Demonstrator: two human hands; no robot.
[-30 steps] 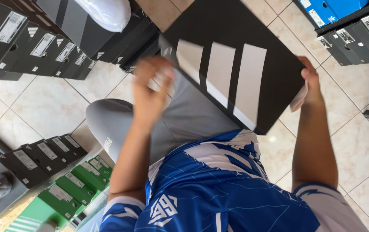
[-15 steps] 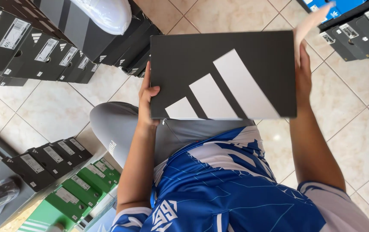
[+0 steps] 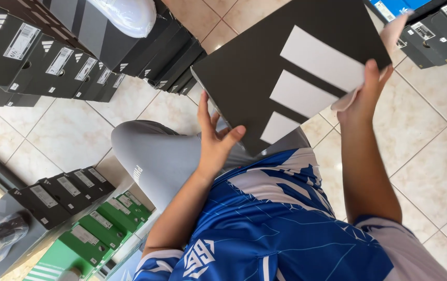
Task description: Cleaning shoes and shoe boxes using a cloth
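My left hand grips the black shoebox lid at its lower edge, my right hand pinches its right side with a cloth, tilted above my knee.

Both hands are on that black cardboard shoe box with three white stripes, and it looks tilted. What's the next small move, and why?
Probably level it first. The black cardboard shoe box with three white stripes sits tilted above the grey-clad knee. The left hand grips its near edge with thumb on top, and the right hand pinches the far side together with a pale cloth. Squaring the box over the knee would likely steady the grip.
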